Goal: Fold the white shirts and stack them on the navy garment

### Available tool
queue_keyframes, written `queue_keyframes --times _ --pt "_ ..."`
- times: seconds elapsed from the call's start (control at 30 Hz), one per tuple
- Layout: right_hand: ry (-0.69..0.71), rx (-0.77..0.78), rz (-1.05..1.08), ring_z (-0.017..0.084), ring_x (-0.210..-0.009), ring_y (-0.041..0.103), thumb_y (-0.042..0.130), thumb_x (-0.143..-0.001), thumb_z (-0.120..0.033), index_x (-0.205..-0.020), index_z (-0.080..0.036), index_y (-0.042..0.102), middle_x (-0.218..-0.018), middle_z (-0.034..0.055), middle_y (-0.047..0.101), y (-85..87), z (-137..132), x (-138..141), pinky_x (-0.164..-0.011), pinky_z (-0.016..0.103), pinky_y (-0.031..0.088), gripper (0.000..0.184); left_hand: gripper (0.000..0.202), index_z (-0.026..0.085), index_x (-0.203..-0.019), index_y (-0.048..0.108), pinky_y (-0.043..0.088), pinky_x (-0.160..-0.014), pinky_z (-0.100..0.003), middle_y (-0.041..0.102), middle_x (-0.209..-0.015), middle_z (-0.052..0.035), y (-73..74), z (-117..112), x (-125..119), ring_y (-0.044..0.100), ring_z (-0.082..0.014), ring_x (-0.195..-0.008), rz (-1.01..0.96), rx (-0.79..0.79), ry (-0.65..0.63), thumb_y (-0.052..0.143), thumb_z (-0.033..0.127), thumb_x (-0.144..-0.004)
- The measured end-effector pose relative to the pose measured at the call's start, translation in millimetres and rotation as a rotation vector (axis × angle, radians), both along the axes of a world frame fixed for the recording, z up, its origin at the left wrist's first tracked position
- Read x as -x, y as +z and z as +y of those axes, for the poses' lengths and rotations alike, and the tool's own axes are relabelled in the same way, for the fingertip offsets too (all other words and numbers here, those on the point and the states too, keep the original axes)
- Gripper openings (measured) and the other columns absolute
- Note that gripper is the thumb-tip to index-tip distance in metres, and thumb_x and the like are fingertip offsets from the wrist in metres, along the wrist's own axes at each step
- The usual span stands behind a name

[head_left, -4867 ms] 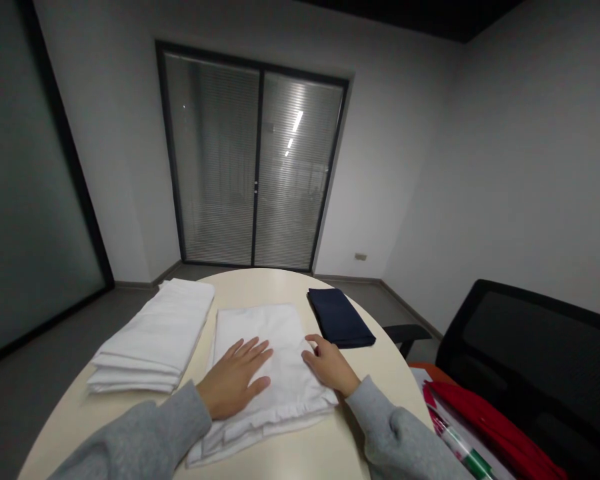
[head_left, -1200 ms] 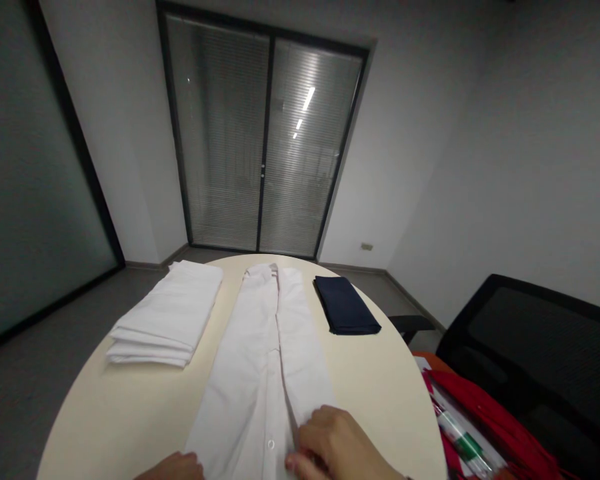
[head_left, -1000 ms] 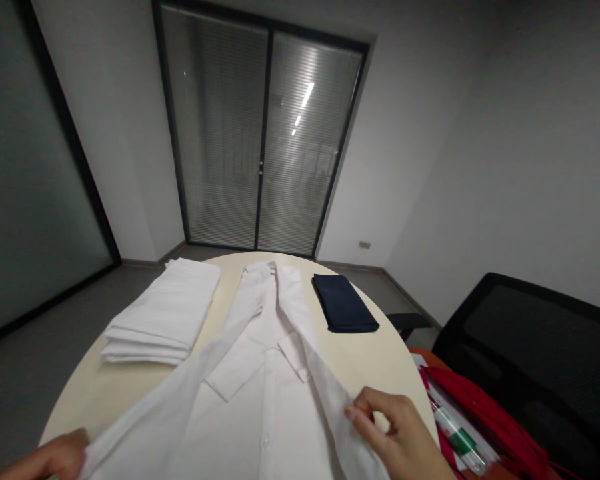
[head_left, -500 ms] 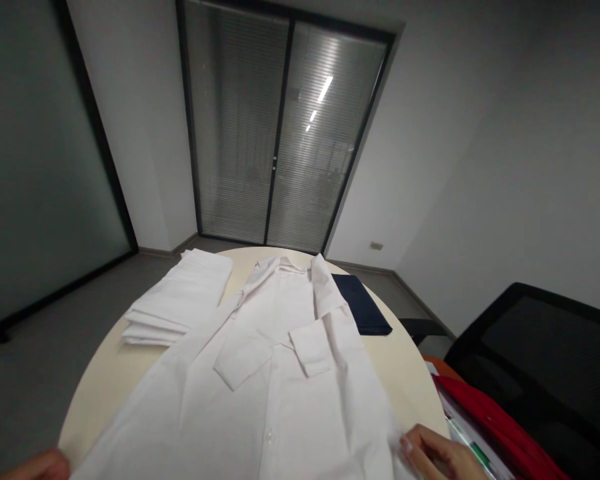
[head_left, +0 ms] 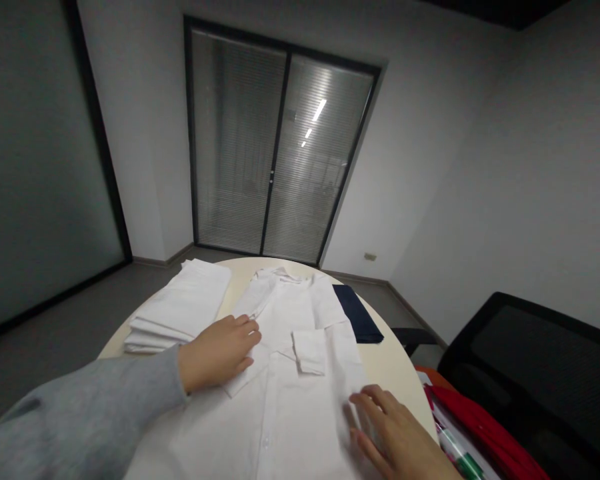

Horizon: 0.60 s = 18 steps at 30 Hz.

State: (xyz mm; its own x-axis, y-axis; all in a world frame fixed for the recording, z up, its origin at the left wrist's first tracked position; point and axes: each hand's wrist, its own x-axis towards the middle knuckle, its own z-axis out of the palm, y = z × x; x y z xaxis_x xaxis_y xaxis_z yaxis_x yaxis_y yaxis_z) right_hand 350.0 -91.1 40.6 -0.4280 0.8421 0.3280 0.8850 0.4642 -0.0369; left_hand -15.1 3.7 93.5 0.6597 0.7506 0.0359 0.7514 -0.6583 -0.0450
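Observation:
A white button-up shirt (head_left: 300, 420) lies spread on the round cream table (head_left: 395, 373), its collar toward the far edge and its cuffs folded in over the body. My left hand (head_left: 223, 353) rests over the shirt's left part, palm down with fingers stretched out, partly covering one folded sleeve. Lower right, my right hand (head_left: 390, 427) is at the shirt's right side, fingers apart and slightly curved; whether it touches the cloth I cannot tell. The shirt's near end runs out of view.
A stack of folded white cloth (head_left: 180, 303) sits at the table's left. Folded navy cloth (head_left: 357, 313) lies at the right edge. Beside the table stands a black mesh chair (head_left: 535, 380), with a red item (head_left: 480, 427) and packets near it.
Both hands have left the shirt's near corners. My left hand has come up and right onto the shirt; my right has shifted slightly left. The shirt's upper part lies flatter.

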Motion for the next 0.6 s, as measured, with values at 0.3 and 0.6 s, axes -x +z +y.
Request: queue_keyframes --times 0.3,0.6 --pt "0.203 0.122 -0.058 0.03 -0.136 0.059 0.068 -0.089 -0.03 -0.142 -0.027 0.062 -0.152 0.0098 0.059 -55.0 26.7 44.7 -0.109 0.043 0.05 0.053 0.029 0.022 -0.119 0.074 0.035 -0.112 -0.058 0.053 -0.155 -0.0144 -43.9 100.9 -46.3 0.046 -0.0377 -0.141 0.113 -0.126 0.186 0.06 0.023 -0.093" --pt "0.201 0.166 -0.041 0.03 -0.136 0.058 0.068 -0.087 -0.03 -0.14 -0.028 0.063 -0.151 0.0074 0.06 -59.1 31.1 36.5 -0.108 0.043 0.05 0.053 0.041 0.02 -0.123 0.074 0.052 -0.083 -0.043 0.059 -0.138 -0.0203 -8.1 136.4 -10.0 0.071 -0.0317 -0.102 0.116 -0.084 0.423 0.042 0.012 -0.099"
